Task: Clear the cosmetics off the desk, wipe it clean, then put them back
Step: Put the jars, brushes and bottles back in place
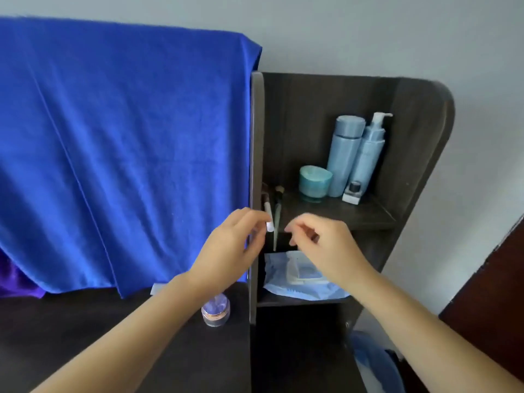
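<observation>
Head view is showing both hands raised in front of a dark shelf unit (419,154) standing at the right end of a dark desk (85,336). The left hand (229,251) is pinching the white end of a slim makeup brush (268,215) between thumb and fingertips; the brush is leaning against the shelf's left wall beside a second brush (278,205). The right hand (326,245) is hovering just right of the brushes with fingers loosely curled, holding nothing. Farther back on the same shelf are standing a teal jar (315,181), a tall blue bottle (344,154), a pump bottle (370,148) and a small dark-capped bottle (353,192). A blue wipes pack (300,279) is lying on the shelf below. A small clear jar (216,310) is sitting on the desk near the left wrist. A blue cloth (122,137) is hanging at the far left.
</observation>
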The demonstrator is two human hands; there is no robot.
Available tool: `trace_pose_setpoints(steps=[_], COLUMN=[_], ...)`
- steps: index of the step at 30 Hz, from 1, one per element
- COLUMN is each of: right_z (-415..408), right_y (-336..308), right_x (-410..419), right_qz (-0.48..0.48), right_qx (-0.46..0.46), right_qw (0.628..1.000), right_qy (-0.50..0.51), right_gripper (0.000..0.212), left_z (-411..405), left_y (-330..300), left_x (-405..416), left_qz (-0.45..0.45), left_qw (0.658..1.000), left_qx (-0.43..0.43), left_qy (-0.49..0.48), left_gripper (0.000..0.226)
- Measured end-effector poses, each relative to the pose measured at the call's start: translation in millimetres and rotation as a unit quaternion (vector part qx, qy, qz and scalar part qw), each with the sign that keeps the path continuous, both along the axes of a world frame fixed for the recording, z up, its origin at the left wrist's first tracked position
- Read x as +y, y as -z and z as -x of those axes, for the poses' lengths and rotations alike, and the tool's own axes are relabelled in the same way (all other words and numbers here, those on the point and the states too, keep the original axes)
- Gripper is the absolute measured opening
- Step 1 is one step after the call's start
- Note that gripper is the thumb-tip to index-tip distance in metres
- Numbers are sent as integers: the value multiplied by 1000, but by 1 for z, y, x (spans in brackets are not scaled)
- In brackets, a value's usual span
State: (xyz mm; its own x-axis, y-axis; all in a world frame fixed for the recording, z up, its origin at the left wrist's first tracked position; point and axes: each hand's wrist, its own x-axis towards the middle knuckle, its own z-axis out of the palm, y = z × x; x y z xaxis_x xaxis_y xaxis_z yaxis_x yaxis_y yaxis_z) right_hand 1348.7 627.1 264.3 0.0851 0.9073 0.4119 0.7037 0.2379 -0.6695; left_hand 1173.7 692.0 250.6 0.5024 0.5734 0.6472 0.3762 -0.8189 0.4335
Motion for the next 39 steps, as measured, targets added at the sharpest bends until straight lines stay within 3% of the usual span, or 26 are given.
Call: trace_pose_setpoints(steps=[3, 6, 8, 13, 17, 21, 25, 29, 32, 35, 39], right_z=[-25, -28, -22, -21, -28, -38, -57, -61, -44, -12, 52], right_y=[-23, -23, -21, -30, -36, -30, -18, -6, 10, 34, 81], right_x=[46, 86, 98, 107, 103, 89, 69, 31, 3, -12, -8], right_qz=[57, 128, 154, 232, 282, 221, 146, 85, 68, 62, 113], right_qx=[-6, -76, -148, -200, -225, -175, -56, 69, 131, 155, 123], right_qw=[997, 986, 973, 949, 931, 958, 987, 994, 988, 983, 978], right_qy=[57, 80, 91, 78, 66, 48, 34, -6, -47, -82, -124], right_gripper=[13, 18, 21, 26, 25, 18, 36, 13, 7, 4, 8], left_z=[-40, -82, -104, -127, -131, -131, -117, -73, -29, 18, 93], left_y=[-34, -59, -66, -69, -66, -62, -57, -32, -7, 19, 65], left_x=[5, 10, 12, 24, 25, 19, 6, -24, -52, -66, -52], left_qz=[-56, -53, 4, 107, 135, 123, 115, 140, 146, 176, 220], left_qw=[988, 913, 873, 834, 815, 822, 853, 926, 958, 960, 945], left_qx=[105, 326, 396, 428, 443, 432, 381, 230, 137, 72, 55], left_qy=[-94, -242, -284, -332, -348, -350, -337, -263, -206, -207, -237], left_gripper=[20, 25, 28, 28, 26, 24, 34, 18, 19, 25, 32])
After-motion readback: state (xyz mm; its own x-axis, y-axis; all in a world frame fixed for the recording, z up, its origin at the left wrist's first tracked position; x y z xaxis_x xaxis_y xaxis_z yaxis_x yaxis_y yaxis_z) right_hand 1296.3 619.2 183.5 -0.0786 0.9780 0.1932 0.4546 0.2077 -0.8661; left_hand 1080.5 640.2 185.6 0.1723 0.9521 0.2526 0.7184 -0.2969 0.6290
